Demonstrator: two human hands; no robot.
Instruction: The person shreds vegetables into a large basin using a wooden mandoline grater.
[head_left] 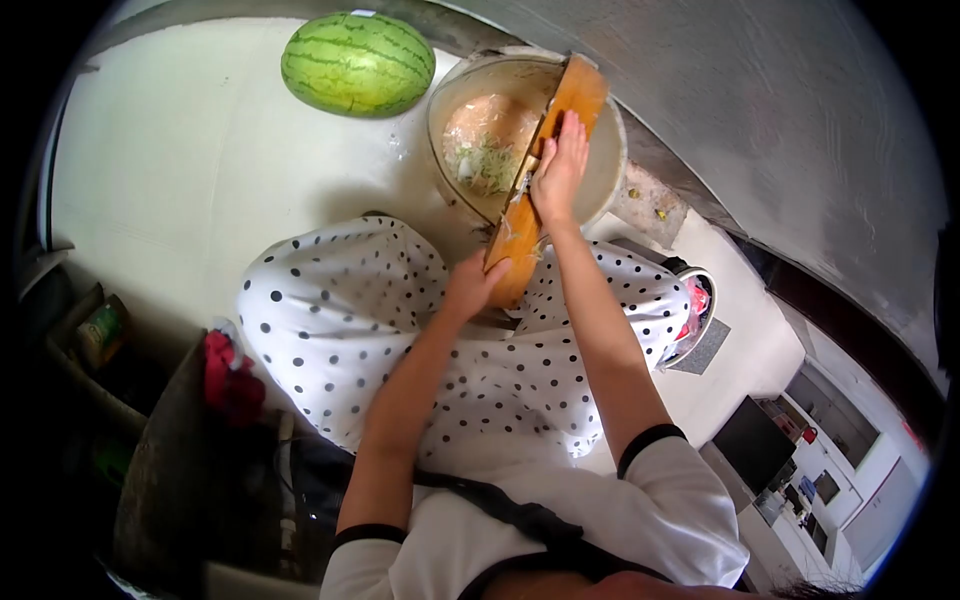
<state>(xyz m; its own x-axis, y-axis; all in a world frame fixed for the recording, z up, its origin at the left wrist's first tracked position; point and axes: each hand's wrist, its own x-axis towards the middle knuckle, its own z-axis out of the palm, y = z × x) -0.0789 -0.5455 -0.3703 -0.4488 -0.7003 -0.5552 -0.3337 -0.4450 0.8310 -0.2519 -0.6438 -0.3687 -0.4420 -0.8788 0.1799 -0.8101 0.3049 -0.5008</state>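
A long wooden slicing board (514,240) leans at a slant across a large round tub (612,165). My left hand (470,284) is closed around the board's lower end, close to my lap. Higher up, my right hand (560,172) lies flat on the board with its fingers stretched out along it. A small pale piece shows by the right thumb; what may be under the palm is hidden. Inside the tub, pale green vegetable shreds (487,168) lie in a heap beside something pinkish and shiny like plastic film (490,118).
A whole watermelon (358,64) lies on the pale floor left of the tub. Right of my knee stands a bin (706,310) with red plastic in it. A grey wall (760,110) runs behind the tub. Red cloth (230,380) hangs at the lower left.
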